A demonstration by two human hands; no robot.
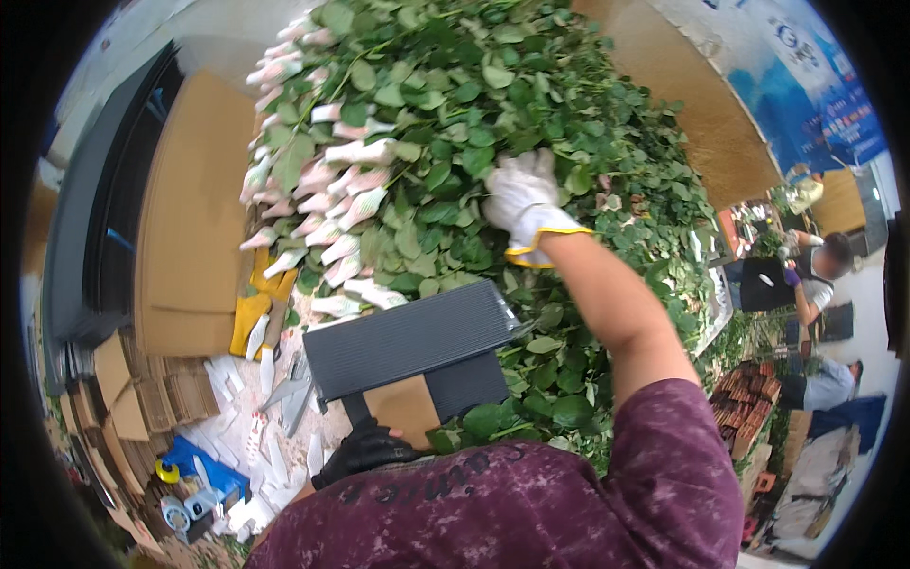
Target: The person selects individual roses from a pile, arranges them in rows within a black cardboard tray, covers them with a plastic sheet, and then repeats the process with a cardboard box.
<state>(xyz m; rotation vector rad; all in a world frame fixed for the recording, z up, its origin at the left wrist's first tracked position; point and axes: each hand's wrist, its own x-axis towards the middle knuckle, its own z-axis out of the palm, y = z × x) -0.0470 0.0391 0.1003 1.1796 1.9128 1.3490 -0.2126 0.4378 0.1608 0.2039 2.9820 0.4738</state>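
A large heap of leafy green flower stems (445, 123) covers the table, its buds in pale mesh sleeves (346, 209) lined up along the left. My right hand (526, 194), in a white glove with a yellow cuff, lies on the leaves with fingers stretched out; the tips are partly lost among them. Nearer me, a black ribbed board (412, 337) lies over the stems, with a tan cardboard piece (403, 408) below it. At that cardboard's near edge my left hand (365, 453), black-gloved, has its fingers curled; what they grip is hidden.
Left of the heap stand large cardboard sheets (194, 218) and stacked folded cartons (156, 398). Grey shears (292, 394), yellow gloves (251, 318) and loose white sleeves (275, 460) lie near the table's left side. A tape dispenser (190, 507) sits lower left. Co-workers (806, 280) stand far right.
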